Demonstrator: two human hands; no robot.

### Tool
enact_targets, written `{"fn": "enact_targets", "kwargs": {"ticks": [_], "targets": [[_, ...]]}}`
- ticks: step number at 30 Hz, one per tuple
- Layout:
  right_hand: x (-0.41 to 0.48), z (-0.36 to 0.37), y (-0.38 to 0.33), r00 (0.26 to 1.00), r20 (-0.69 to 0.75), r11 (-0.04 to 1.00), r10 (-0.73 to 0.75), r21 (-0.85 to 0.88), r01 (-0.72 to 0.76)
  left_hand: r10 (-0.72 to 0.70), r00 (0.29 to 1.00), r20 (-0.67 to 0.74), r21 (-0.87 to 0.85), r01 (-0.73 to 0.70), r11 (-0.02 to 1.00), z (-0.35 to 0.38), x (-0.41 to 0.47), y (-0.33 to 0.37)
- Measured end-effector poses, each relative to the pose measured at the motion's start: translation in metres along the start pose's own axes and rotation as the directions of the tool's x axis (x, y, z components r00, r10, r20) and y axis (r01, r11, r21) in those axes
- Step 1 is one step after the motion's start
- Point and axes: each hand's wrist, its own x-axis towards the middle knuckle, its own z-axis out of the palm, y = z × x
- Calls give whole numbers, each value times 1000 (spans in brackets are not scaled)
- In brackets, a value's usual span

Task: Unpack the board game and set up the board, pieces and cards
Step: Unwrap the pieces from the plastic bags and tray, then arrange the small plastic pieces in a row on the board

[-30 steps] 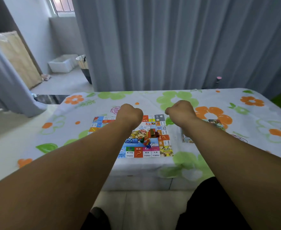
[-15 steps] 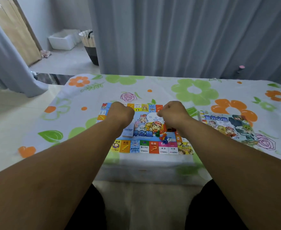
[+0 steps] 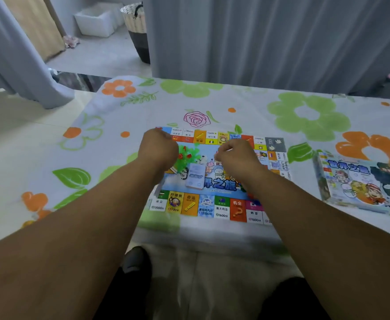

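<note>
The colourful game board (image 3: 212, 205) lies flat on the flowered tablecloth (image 3: 247, 112), near the table's front edge. Above its far left part, my left hand (image 3: 158, 150) is curled into a fist, and nothing shows in it. My right hand (image 3: 234, 158) is also curled over the board's middle, with no object visible in it. A heap of green and red plastic pieces (image 3: 188, 155) sits on the board right beside my left hand. Between my wrists lies a pale card deck (image 3: 195, 175). My right forearm partly hides red and blue pieces (image 3: 252, 199).
The game box (image 3: 360, 185) lies on the table to the right of the board. Grey curtains (image 3: 258, 38) hang behind the table. A white tub (image 3: 94, 21) and a woven basket (image 3: 136, 26) stand on the floor at the back left.
The view has tilted down and closer to the board. Both fists have stayed curled and spread slightly apart, uncovering the green and red pieces beside my left hand.
</note>
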Motion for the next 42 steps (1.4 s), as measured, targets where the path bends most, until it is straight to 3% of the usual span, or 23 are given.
{"fn": "enact_targets", "kwargs": {"ticks": [6, 11, 19, 25, 29, 35, 40, 42], "targets": [[29, 24, 0, 976, 125, 964, -176, -177, 196, -23, 999, 33, 29, 22, 999, -2, 18, -13], [50, 43, 2, 960, 183, 942, -212, -222, 251, -33, 997, 71, 150, 22, 988, 7, 31, -21], [66, 69, -9, 912, 273, 881, -306, -282, 380, -41, 999, -22, 141, 44, 989, -5, 44, -34], [71, 76, -17, 854, 346, 706, -388, -484, 517, -37, 998, -56, 127, 44, 991, 0, 62, -31], [73, 81, -21, 818, 383, 556, -429, -602, 573, -6, 1000, -26, 226, 12, 974, 8, 80, -37], [78, 86, -24, 767, 466, 442, -441, -631, 637, 10, 1000, 0, 264, -9, 964, 8, 105, -45], [82, 86, -20, 747, 448, 441, -491, -612, 657, 32, 997, 75, 321, -54, 946, 8, 109, -50], [84, 86, -17, 756, 436, 486, -488, -583, 651, 78, 988, 131, 366, -121, 923, 9, 108, -48]]}}
